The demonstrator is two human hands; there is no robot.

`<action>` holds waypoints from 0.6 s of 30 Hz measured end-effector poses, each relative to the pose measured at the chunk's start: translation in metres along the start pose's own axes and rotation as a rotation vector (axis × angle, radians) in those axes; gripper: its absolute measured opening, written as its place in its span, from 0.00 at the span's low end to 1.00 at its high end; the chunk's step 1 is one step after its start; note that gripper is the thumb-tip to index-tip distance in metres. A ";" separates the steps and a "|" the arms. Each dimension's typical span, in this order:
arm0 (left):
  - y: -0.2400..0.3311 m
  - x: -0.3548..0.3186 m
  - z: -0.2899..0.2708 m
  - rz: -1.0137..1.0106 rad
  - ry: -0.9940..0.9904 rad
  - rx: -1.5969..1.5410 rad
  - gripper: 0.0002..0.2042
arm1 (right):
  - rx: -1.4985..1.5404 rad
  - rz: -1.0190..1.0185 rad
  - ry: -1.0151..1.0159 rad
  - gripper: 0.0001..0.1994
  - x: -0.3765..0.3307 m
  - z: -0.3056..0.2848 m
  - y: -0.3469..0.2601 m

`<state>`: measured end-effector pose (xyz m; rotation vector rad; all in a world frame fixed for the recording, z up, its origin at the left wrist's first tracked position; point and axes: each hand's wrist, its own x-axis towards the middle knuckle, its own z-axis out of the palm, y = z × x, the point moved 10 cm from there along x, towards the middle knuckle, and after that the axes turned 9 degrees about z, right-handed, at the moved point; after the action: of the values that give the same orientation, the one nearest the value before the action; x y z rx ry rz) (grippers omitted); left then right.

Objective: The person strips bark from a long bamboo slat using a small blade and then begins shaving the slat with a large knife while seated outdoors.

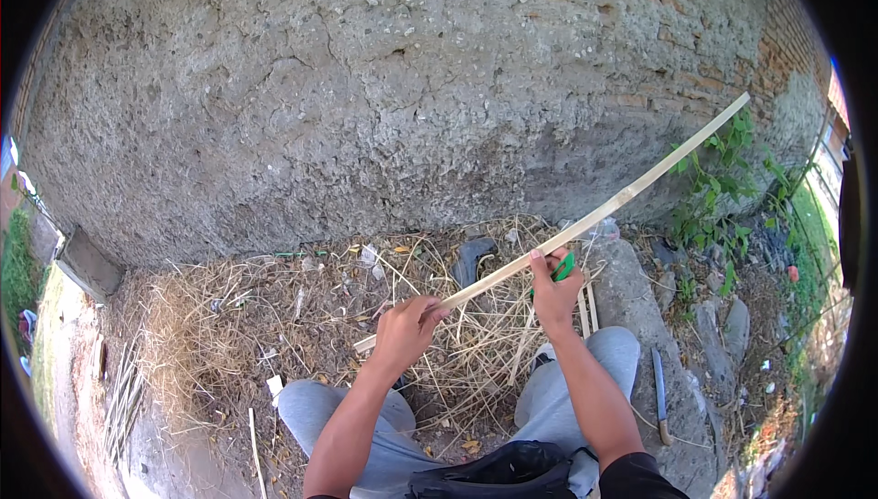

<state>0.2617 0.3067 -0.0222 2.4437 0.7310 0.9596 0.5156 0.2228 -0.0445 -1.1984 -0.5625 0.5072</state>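
Observation:
A long pale bamboo strip (pixel 631 193) runs slantwise in front of me, its near end low at the left and its far end raised at the right. My left hand (pixel 407 330) is closed round it close to the lower end. Further along, my right hand (pixel 555 293) pinches the same strip between thumb and fingers. Against the right palm and fingers sits a green object (pixel 563 267), perhaps a tool's handle; most of it is hidden by the hand. Thin shavings and split strips (pixel 466 339) lie heaped on the ground below both hands.
A rough plastered wall (pixel 393 106) rises just ahead. On the concrete ledge (pixel 631 293) at my right lies a long knife (pixel 659 394) with a wooden handle. Leafy plants (pixel 718 183) grow beside the wall. Thin sticks (pixel 123 398) are piled at the left, near dry straw (pixel 187 339).

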 end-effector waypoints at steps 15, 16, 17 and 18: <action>-0.039 -0.016 0.045 -0.426 -0.160 -0.771 0.12 | 0.045 0.077 -0.034 0.09 0.013 0.008 0.015; -0.038 -0.016 0.048 -0.431 -0.186 -0.794 0.13 | 0.077 0.085 -0.050 0.10 0.012 0.009 0.016; -0.038 -0.017 0.047 -0.431 -0.186 -0.795 0.13 | 0.110 0.093 -0.066 0.12 0.012 0.011 0.017; -0.037 -0.020 0.049 -0.489 -0.214 -0.801 0.14 | 0.110 0.092 -0.065 0.12 0.013 0.009 0.017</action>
<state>0.2727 0.3149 -0.0856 1.5387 0.6531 0.6133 0.5178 0.2424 -0.0566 -1.1098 -0.5297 0.6497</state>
